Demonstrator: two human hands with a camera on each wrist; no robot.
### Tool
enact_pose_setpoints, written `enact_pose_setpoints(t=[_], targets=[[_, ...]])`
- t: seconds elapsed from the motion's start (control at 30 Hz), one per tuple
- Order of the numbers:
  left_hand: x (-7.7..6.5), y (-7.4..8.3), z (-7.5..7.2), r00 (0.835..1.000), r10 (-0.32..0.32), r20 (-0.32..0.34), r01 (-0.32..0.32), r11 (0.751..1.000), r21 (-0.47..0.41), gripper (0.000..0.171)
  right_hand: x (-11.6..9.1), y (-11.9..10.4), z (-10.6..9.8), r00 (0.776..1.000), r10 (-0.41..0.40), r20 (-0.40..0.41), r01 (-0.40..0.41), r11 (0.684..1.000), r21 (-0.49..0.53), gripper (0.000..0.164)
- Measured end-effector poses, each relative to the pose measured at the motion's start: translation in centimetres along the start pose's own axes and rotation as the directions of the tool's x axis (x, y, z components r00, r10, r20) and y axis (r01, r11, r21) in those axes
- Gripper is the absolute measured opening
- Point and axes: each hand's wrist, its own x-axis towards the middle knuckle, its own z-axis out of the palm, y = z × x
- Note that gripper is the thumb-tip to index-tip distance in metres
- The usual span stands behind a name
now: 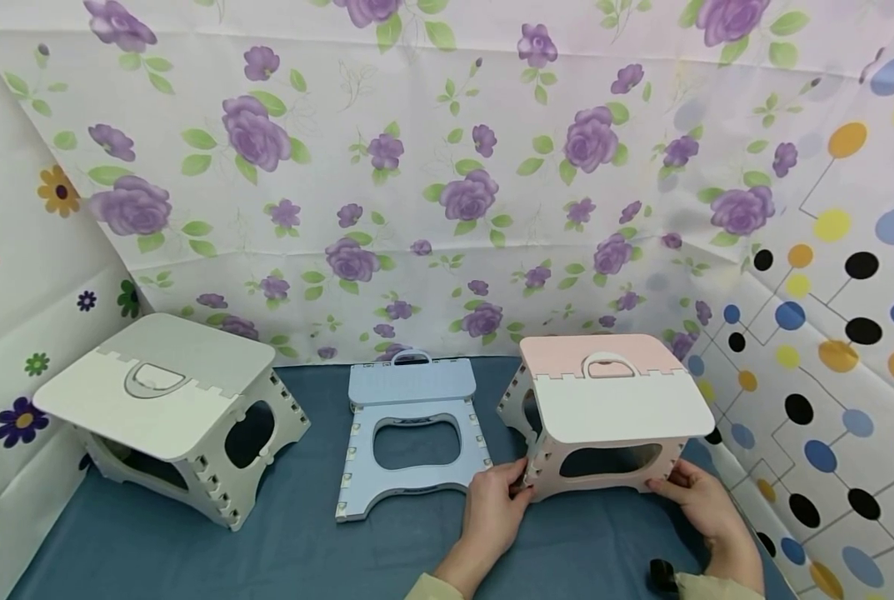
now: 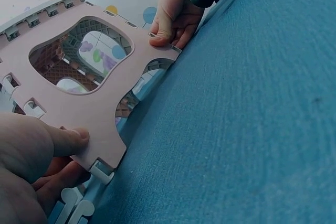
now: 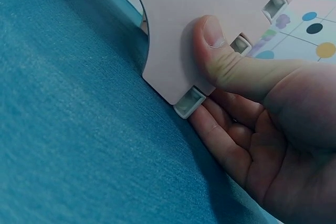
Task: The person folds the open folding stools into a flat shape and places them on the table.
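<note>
A pink and white folding step stool (image 1: 604,408) stands unfolded on the blue cloth at the right, its carry handle lying on top. My left hand (image 1: 494,508) grips its front left leg low down, thumb on the front face and fingers behind, as the left wrist view shows. At the front right leg, my right hand (image 1: 705,504) pinches the bottom corner. In the right wrist view the thumb (image 3: 212,43) presses the pink panel (image 3: 173,30) while the fingers curl behind its edge.
A blue folding stool (image 1: 417,442) lies flat in the middle, close to my left hand. At the left stands an unfolded grey and white stool (image 1: 169,408). Behind hangs a flowered curtain (image 1: 417,183); a dotted sheet (image 1: 851,333) closes the right side. Blue cloth (image 1: 304,558) covers the surface.
</note>
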Motion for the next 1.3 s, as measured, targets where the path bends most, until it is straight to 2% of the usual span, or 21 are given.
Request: enact_pose_setpoints(t=[0.87,1.3], targets=[[-0.01,0.10,-0.13,0.999,0.033,-0.007,-0.033,0.999,0.029,0.044,-0.13,-0.04,0.13,1.000,-0.014,-0.012,0.014,1.000,-0.004,0.069],[-0.03,0.12,-0.21,0.999,0.046,-0.009,-0.045,0.998,0.046,0.042,-0.15,0.06,0.06,0.999,-0.032,0.008,0.032,0.999,0.013,0.064]])
